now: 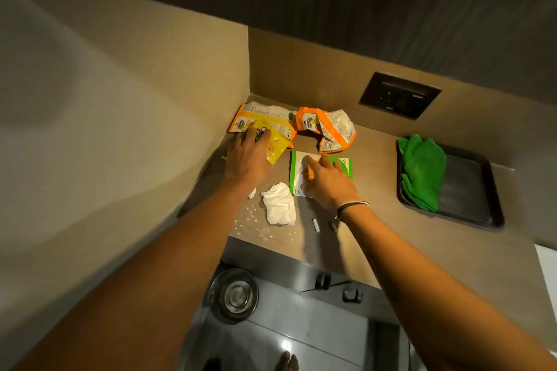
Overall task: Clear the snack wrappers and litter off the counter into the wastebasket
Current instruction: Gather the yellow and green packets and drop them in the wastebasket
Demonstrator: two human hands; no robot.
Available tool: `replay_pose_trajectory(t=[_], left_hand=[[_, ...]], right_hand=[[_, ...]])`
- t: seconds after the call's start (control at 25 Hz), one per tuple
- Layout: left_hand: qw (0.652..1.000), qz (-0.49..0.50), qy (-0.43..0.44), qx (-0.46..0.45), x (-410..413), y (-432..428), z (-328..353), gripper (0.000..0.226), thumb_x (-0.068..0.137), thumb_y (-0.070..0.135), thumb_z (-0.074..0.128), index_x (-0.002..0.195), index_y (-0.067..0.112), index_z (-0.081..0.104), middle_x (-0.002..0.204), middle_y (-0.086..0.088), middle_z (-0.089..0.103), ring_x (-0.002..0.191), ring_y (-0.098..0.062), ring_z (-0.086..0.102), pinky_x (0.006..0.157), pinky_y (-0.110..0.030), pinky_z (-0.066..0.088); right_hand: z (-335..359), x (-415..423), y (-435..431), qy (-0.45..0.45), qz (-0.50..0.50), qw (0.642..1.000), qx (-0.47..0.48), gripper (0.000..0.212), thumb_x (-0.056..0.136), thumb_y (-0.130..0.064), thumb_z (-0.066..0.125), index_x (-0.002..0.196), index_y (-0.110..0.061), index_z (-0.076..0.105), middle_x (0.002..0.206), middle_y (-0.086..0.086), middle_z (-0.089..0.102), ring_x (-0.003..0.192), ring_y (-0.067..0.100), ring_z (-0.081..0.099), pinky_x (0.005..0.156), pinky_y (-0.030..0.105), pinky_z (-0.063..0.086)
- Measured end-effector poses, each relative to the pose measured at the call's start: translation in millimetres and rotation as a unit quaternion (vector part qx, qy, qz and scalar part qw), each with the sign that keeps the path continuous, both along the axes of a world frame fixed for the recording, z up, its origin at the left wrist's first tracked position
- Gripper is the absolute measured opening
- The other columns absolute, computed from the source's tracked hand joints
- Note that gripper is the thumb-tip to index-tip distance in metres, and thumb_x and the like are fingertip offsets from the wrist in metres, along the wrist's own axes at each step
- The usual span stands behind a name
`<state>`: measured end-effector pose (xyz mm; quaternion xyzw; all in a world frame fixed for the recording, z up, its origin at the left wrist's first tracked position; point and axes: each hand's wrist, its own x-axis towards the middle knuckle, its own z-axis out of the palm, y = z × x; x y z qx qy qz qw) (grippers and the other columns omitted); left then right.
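Observation:
Litter lies in the counter's back left corner. My left hand [247, 156] rests on a yellow wrapper [275, 143], fingers closing on it, over an orange and white snack bag [265, 116]. A second crumpled orange bag [330, 128] sits to the right. My right hand [328, 181] presses down on a green and white packet [297, 172] with an orange scrap [309, 173] under the fingers. A crumpled white tissue [278, 205] lies between my wrists, a small white stub [316, 224] near it. The round metal wastebasket [233, 295] stands on the floor below the counter edge.
A black tray [470, 190] holding a folded green cloth [423, 172] sits at the right of the counter [391, 235]. A dark socket panel [399, 95] is on the back wall. White crumbs [256, 226] dot the front edge. A wall closes the left side.

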<state>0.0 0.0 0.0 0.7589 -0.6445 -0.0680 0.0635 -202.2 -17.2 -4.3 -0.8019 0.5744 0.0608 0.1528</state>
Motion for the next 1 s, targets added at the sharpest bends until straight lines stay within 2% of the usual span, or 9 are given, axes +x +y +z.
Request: replay_pose_trajectory(t=[0.12,0.24,0.32,0.4,0.52,0.68,0.84,1.0], left_hand=[[0.999,0.026,0.027,-0.004,3,-5,-12,0.071,0.087,0.037,0.080,0.150,0.023,0.050,0.148,-0.013,0.053,0.131,-0.040,0.057,0.100,-0.054,0.054],[0.998,0.033,0.031,-0.042,4,-8,-20,0.037,0.093,0.028,0.075,0.127,0.018,0.068,0.126,-0.013,0.068,0.112,-0.039,0.067,0.084,-0.046,0.056],[0.997,0.041,0.025,-0.062,5,-10,-19,0.021,0.099,0.024,0.067,0.116,0.013,0.073,0.117,-0.014,0.071,0.105,-0.039,0.069,0.078,-0.043,0.054],[0.997,0.051,0.012,-0.055,3,-12,-20,0.019,0.102,0.021,0.064,0.114,0.010,0.074,0.114,-0.015,0.072,0.103,-0.037,0.070,0.077,-0.043,0.055],[0.997,0.049,-0.013,-0.055,1,-16,-21,0.020,0.104,0.019,0.062,0.116,0.007,0.072,0.112,-0.017,0.074,0.102,-0.035,0.071,0.081,-0.044,0.061],[0.996,0.041,-0.001,-0.078,3,-15,-13,0.020,0.103,0.022,0.064,0.112,0.010,0.076,0.108,-0.017,0.076,0.100,-0.037,0.072,0.079,-0.046,0.061],[0.989,0.041,0.046,-0.133,11,-9,7,0.016,0.098,0.026,0.070,0.104,0.014,0.079,0.106,-0.012,0.078,0.095,-0.035,0.072,0.076,-0.044,0.058],[0.968,0.055,0.122,-0.212,16,16,30,0.008,0.091,0.021,0.073,0.090,0.013,0.077,0.100,-0.007,0.078,0.089,-0.035,0.069,0.067,-0.036,0.044]], right_hand=[[-11,3,-1,0.012,0.003,0.998,-0.054,0.048,0.103,-0.033,0.059,0.149,-0.027,0.047,0.142,0.011,0.052,0.129,0.044,0.053,0.100,0.055,0.055],[-16,5,0,0.005,0.008,0.994,-0.109,0.038,0.101,-0.018,0.060,0.139,-0.023,0.056,0.131,0.012,0.064,0.115,0.040,0.066,0.084,0.048,0.060],[-14,9,-1,-0.009,-0.006,0.990,-0.140,0.028,0.100,-0.016,0.059,0.127,-0.023,0.062,0.115,0.015,0.072,0.102,0.041,0.071,0.072,0.043,0.056],[-14,16,-2,-0.007,-0.010,0.989,-0.147,0.023,0.102,-0.022,0.059,0.123,-0.024,0.064,0.107,0.015,0.075,0.095,0.040,0.073,0.066,0.039,0.048],[-19,19,-2,0.010,0.008,0.987,-0.158,0.032,0.101,-0.019,0.062,0.132,-0.021,0.060,0.109,0.018,0.075,0.097,0.040,0.073,0.069,0.042,0.054],[-19,13,-2,0.004,0.012,0.985,-0.170,0.038,0.100,-0.018,0.063,0.138,-0.019,0.056,0.109,0.019,0.074,0.097,0.042,0.073,0.071,0.045,0.058],[-6,9,4,-0.054,-0.001,0.976,-0.212,0.043,0.099,-0.017,0.065,0.141,-0.019,0.054,0.111,0.020,0.075,0.092,0.045,0.073,0.063,0.042,0.050],[18,14,26,-0.117,-0.022,0.953,-0.280,0.048,0.098,-0.017,0.067,0.145,-0.020,0.056,0.113,0.019,0.076,0.088,0.046,0.073,0.060,0.038,0.044]])
